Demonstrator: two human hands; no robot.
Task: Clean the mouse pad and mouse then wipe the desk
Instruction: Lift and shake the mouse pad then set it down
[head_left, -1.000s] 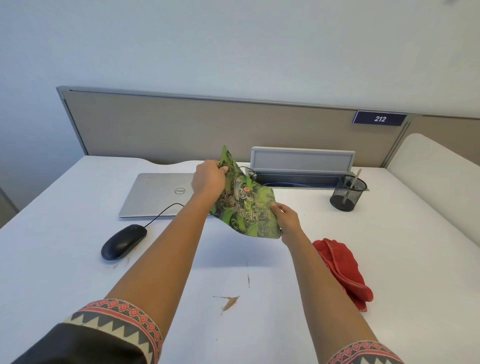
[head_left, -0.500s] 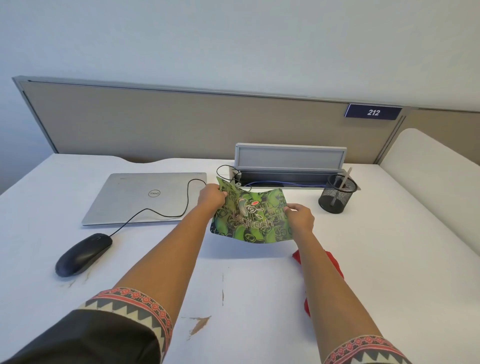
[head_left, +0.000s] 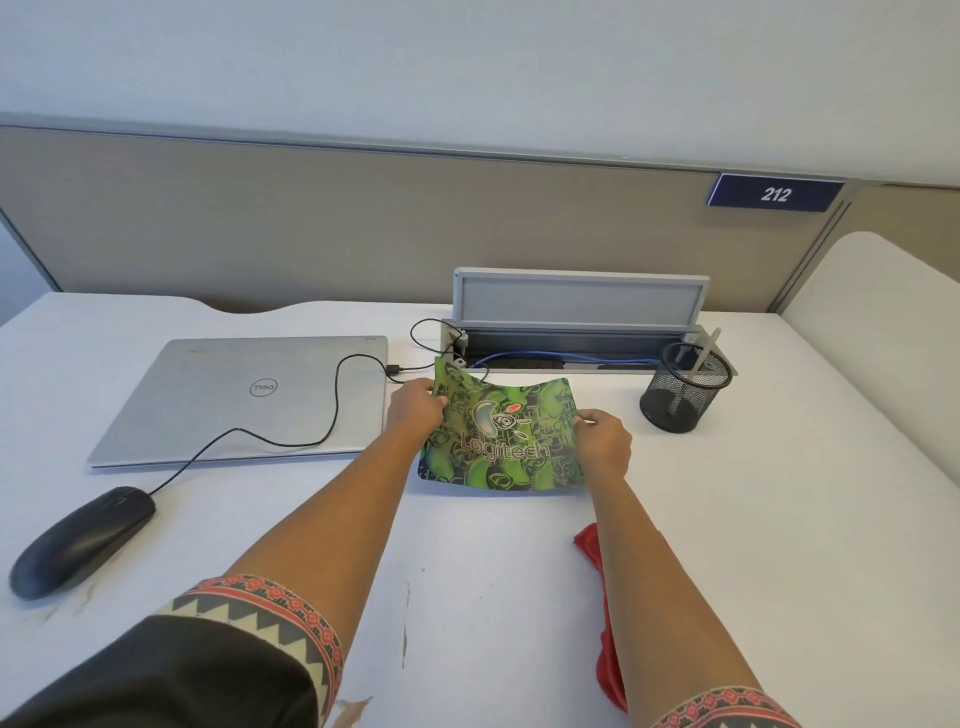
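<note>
Mouse pad (head_left: 504, 441) centre of worktop (head_left: 779, 519), bowed; can't tell if bottom edge touches. L hand (head_left: 415, 402) grip pinches its left edge, R hand (head_left: 605, 444) grip pinches right edge. Mouse (head_left: 78, 540) far left, cable (head_left: 291, 441) across shut laptop (head_left: 249, 400). Behind pad: open cable tray (head_left: 579, 306), mesh pen cup (head_left: 683, 387) to its right. Red cloth (head_left: 610, 675) partly hidden under R forearm.
</note>
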